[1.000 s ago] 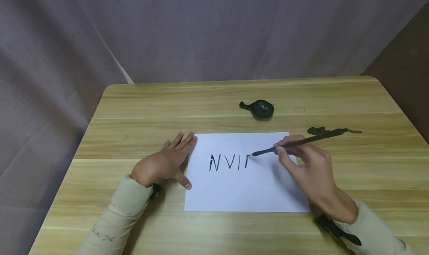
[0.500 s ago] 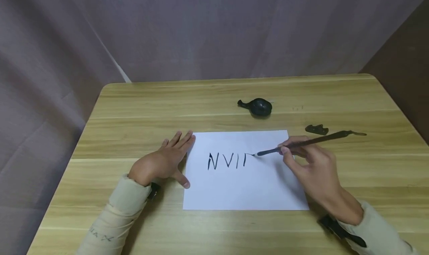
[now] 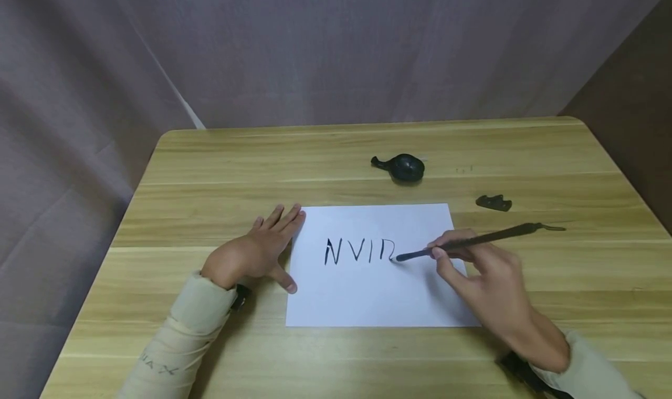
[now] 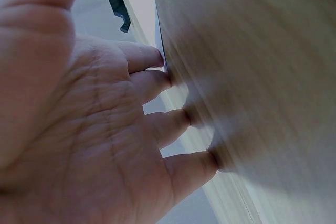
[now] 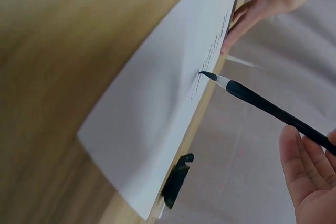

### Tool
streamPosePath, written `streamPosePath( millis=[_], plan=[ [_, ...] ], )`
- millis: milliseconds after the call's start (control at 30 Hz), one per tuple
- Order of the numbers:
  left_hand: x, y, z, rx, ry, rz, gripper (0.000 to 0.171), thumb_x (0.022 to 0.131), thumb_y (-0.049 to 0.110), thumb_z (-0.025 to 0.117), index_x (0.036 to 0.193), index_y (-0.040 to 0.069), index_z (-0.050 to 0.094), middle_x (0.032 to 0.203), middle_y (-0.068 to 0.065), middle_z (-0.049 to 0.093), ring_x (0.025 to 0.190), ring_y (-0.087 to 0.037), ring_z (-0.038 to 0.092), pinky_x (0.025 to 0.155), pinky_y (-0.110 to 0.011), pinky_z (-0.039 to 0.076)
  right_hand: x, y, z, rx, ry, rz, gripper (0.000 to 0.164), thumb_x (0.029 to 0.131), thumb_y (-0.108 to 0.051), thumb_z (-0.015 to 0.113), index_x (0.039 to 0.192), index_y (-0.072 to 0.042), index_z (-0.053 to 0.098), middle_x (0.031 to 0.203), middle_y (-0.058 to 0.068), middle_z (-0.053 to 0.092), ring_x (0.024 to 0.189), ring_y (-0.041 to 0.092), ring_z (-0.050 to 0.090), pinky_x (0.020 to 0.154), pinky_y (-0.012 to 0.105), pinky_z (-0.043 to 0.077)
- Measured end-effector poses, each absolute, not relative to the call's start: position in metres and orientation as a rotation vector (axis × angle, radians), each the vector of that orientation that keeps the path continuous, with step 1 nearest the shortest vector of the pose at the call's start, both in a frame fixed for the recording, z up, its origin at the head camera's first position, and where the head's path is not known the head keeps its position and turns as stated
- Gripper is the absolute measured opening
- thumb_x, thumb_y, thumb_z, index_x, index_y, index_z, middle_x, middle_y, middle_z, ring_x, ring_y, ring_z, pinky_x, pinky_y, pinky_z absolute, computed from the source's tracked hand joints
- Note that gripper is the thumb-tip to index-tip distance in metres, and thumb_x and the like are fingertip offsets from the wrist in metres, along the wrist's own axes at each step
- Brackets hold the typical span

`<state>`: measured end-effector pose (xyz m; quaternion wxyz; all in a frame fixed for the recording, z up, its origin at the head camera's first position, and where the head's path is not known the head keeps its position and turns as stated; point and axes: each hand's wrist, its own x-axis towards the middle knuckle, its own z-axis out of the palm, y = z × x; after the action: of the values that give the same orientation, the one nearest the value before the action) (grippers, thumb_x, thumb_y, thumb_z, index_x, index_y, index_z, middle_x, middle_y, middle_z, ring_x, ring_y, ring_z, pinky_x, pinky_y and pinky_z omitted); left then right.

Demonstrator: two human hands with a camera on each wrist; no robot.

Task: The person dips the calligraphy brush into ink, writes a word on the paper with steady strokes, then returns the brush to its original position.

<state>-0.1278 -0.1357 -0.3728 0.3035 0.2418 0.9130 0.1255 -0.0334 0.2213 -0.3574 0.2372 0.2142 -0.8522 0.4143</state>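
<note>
In the head view a white sheet of paper (image 3: 346, 305) lies on the wooden table, with black strokes (image 3: 359, 251) that read like N, V, I and a curved letter. My right hand (image 3: 485, 282) pinches a dark writing brush (image 3: 488, 237) between thumb and fingers, its handle slanting up to the right. In the right wrist view the brush's black tip (image 5: 208, 75) touches the paper at the strokes. My left hand (image 3: 257, 252) is spread at the paper's left edge, fingertips and thumb on it. The left wrist view shows those fingers (image 4: 186, 174) extended against the tabletop.
Behind the paper lies a glossy black gourd-shaped object (image 3: 406, 168) with a narrow neck. A small dark brush rest (image 3: 493, 203) sits at the right, beyond the brush. Grey curtains (image 3: 336, 49) hang along the back and left of the table (image 3: 157, 224).
The brush tip has moved right, then down and slightly back left, adding a curved stroke to the last letter. My right hand has come lower with it. The left hand stays on the paper's edge.
</note>
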Motion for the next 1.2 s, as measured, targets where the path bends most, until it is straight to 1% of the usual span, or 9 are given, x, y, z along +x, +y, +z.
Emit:
streamPosePath(
  millis=[200, 300, 400, 467, 567, 667, 833, 1033, 1200],
  plan=[
    [-0.128, -0.136, -0.373, 0.645, 2.418, 0.332, 0.146, 0.069, 0.045, 0.098, 0.17, 0.007, 0.0, 0.178, -0.01, -0.011, 0.162, -0.04, -0.012, 0.127, -0.068, 0.002, -0.035, 0.214, -0.357, 0.624, -2.323, 1.159, 0.025, 0.08, 0.016, 0.075, 0.102, 0.003, 0.074, 0.096, 0.012, 0.077, 0.097, -0.004, 0.07, 0.088, 0.013, 0.056],
    [-0.129, -0.135, -0.373, 0.647, 2.416, 0.334, 0.146, 0.069, 0.045, 0.098, 0.17, 0.007, 0.0, 0.177, -0.01, -0.011, 0.162, -0.04, -0.013, 0.127, -0.068, 0.002, -0.039, 0.216, -0.355, 0.606, -2.296, 1.166, 0.026, 0.081, 0.017, 0.074, 0.103, 0.004, 0.074, 0.097, 0.014, 0.077, 0.098, -0.005, 0.069, 0.088, 0.013, 0.056],
    [-0.129, -0.135, -0.373, 0.647, 2.413, 0.336, 0.147, 0.069, 0.045, 0.098, 0.17, 0.007, 0.0, 0.177, -0.01, -0.012, 0.162, -0.04, -0.014, 0.126, -0.068, 0.002, -0.043, 0.221, -0.355, 0.597, -2.235, 1.224, 0.028, 0.079, 0.022, 0.072, 0.104, 0.008, 0.073, 0.098, 0.018, 0.076, 0.098, -0.005, 0.071, 0.087, 0.014, 0.057],
    [-0.129, -0.134, -0.372, 0.646, 2.414, 0.331, 0.147, 0.069, 0.045, 0.098, 0.17, 0.007, -0.001, 0.177, -0.01, -0.012, 0.162, -0.04, -0.014, 0.126, -0.068, 0.002, -0.046, 0.225, -0.356, 0.595, -2.196, 1.263, 0.027, 0.079, 0.024, 0.071, 0.103, 0.011, 0.072, 0.098, 0.016, 0.075, 0.097, -0.003, 0.072, 0.086, 0.015, 0.058],
    [-0.129, -0.135, -0.372, 0.647, 2.416, 0.327, 0.146, 0.069, 0.045, 0.098, 0.17, 0.006, 0.0, 0.178, -0.01, -0.011, 0.162, -0.04, -0.013, 0.127, -0.068, 0.002, -0.049, 0.232, -0.359, 0.59, -2.154, 1.297, 0.027, 0.078, 0.026, 0.068, 0.101, 0.014, 0.071, 0.1, 0.007, 0.075, 0.096, -0.001, 0.073, 0.086, 0.015, 0.058],
    [-0.128, -0.135, -0.371, 0.647, 2.415, 0.331, 0.146, 0.069, 0.044, 0.098, 0.17, 0.006, 0.0, 0.178, -0.011, -0.011, 0.162, -0.041, -0.012, 0.127, -0.068, 0.003, -0.051, 0.238, -0.361, 0.581, -2.15, 1.307, 0.027, 0.078, 0.027, 0.067, 0.101, 0.016, 0.07, 0.103, 0.002, 0.075, 0.097, -0.001, 0.073, 0.086, 0.015, 0.058],
    [-0.127, -0.137, -0.37, 0.647, 2.41, 0.347, 0.145, 0.069, 0.043, 0.098, 0.17, 0.005, 0.0, 0.178, -0.011, -0.011, 0.162, -0.041, -0.012, 0.126, -0.069, 0.002, -0.051, 0.243, -0.36, 0.54, -2.201, 1.301, 0.027, 0.081, 0.028, 0.067, 0.104, 0.015, 0.069, 0.104, 0.002, 0.074, 0.097, 0.0, 0.073, 0.087, 0.015, 0.057],
    [-0.127, -0.137, -0.371, 0.65, 2.403, 0.353, 0.145, 0.07, 0.043, 0.098, 0.17, 0.006, -0.001, 0.177, -0.011, -0.012, 0.161, -0.04, -0.013, 0.127, -0.068, 0.0, -0.053, 0.246, -0.356, 0.507, -2.241, 1.293, 0.025, 0.084, 0.028, 0.067, 0.105, 0.015, 0.068, 0.101, 0.005, 0.073, 0.096, 0.002, 0.075, 0.087, 0.019, 0.059],
    [-0.127, -0.137, -0.37, 0.656, 2.401, 0.348, 0.145, 0.07, 0.043, 0.098, 0.17, 0.005, -0.001, 0.177, -0.011, -0.013, 0.161, -0.04, -0.013, 0.127, -0.068, 0.0, -0.053, 0.249, -0.356, 0.469, -2.258, 1.316, 0.023, 0.085, 0.028, 0.066, 0.105, 0.018, 0.066, 0.102, -0.003, 0.072, 0.096, 0.001, 0.075, 0.087, 0.022, 0.06]
  ],
)
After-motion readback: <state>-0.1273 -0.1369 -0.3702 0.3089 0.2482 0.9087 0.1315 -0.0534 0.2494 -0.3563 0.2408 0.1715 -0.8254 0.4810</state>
